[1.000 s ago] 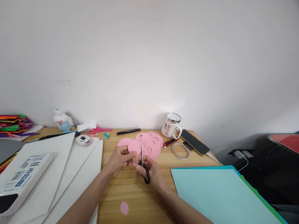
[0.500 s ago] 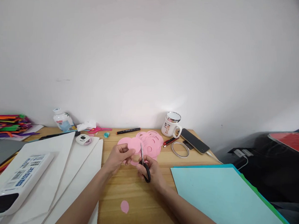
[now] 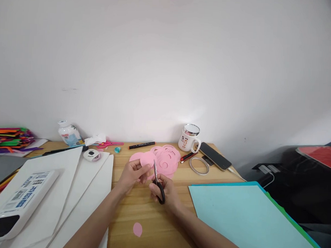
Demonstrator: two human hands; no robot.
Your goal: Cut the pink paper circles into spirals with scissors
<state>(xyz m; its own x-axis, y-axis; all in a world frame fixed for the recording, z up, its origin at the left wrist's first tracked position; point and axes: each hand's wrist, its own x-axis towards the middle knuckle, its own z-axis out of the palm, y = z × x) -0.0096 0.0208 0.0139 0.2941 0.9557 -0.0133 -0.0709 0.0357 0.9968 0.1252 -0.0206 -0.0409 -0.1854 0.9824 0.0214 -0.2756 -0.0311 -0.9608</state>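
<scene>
Pinching a pink paper piece (image 3: 147,160) between thumb and fingertips, the left hand (image 3: 132,174) holds it up just off the wooden table (image 3: 130,209); far to the left of those fingers lie white sheets (image 3: 68,178) with a white box (image 3: 18,202) on top, and a small pink petal (image 3: 137,229) sits on the wood nearer the body than both hands. Just right of the left fingers, the right hand (image 3: 164,191) is closed through the black handles of the scissors (image 3: 156,179), blades pointing up into the paper's edge; beyond the fingertips a pile of pink cut-outs (image 3: 165,161) rests on the table; further right stand a mug (image 3: 189,138), a tape ring (image 3: 199,165), a phone (image 3: 215,156) and a teal sheet (image 3: 246,217). The blades run close to the left thumb, so a slip could nick it; the thin paper, held at one side only, might bend and spoil the cut.
</scene>
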